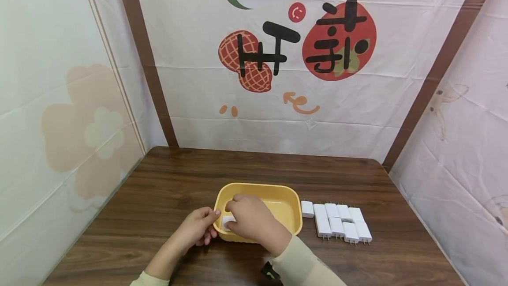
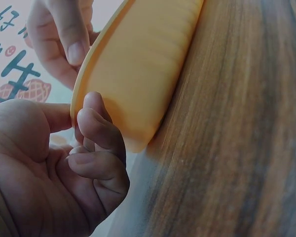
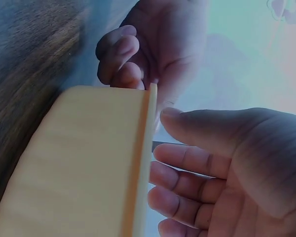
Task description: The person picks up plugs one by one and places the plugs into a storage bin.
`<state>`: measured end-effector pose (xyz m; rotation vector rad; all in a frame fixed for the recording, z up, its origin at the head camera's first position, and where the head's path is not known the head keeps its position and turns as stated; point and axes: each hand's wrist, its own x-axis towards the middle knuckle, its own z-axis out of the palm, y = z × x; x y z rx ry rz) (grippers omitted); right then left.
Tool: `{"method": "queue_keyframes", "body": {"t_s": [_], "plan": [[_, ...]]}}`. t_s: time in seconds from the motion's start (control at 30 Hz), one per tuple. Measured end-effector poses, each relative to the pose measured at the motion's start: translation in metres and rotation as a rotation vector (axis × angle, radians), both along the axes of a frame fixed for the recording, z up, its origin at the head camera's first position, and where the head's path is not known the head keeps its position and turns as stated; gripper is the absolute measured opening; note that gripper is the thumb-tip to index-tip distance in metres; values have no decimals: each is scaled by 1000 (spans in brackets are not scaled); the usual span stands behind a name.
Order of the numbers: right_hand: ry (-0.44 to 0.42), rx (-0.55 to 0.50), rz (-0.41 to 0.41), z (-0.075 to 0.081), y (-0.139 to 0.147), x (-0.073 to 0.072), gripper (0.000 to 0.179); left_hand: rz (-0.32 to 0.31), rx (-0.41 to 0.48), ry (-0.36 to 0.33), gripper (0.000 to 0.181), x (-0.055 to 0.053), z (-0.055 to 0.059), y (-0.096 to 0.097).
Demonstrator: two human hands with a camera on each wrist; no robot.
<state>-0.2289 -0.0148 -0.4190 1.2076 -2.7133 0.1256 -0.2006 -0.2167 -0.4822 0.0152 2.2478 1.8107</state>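
Note:
A yellow plastic basin [image 1: 282, 190] stands on the wooden table in the head view. At its left end my left hand [image 1: 197, 228] pinches the rim, thumb on top and curled fingers against the outer wall; the left wrist view shows this grip on the basin wall [image 2: 138, 64] closely. My right hand [image 1: 252, 217] reaches over the basin, with thumb and fingers spread apart above a white plug charger [image 1: 226, 221] in the left corner. In the right wrist view, the right hand's fingertips [image 3: 164, 152] are near the rim, with a gap below the thumb. The right hand partly hides the charger.
Several white plug chargers [image 1: 335, 223] lie grouped on the table right of the basin, metal prongs showing. One single charger [image 1: 307, 209] sits between that group and the basin. A printed cloth [image 1: 190, 100] hangs behind the table [image 1: 166, 180]. Something black [image 1: 270, 271] is by the right sleeve.

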Motion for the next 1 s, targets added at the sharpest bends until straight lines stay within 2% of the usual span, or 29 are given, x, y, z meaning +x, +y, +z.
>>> {"method": "queue_keyframes", "body": {"t_s": [0.37, 0.67, 1.0], "plan": [[2, -20, -11, 4, 22, 10, 35, 16, -9, -15, 40, -1, 0, 1], [37, -18, 15, 10, 41, 17, 34, 11, -9, -6, 43, 0, 0, 1], [60, -17, 24, 14, 58, 14, 35, 22, -14, 6, 41, 1, 0, 1]]}}
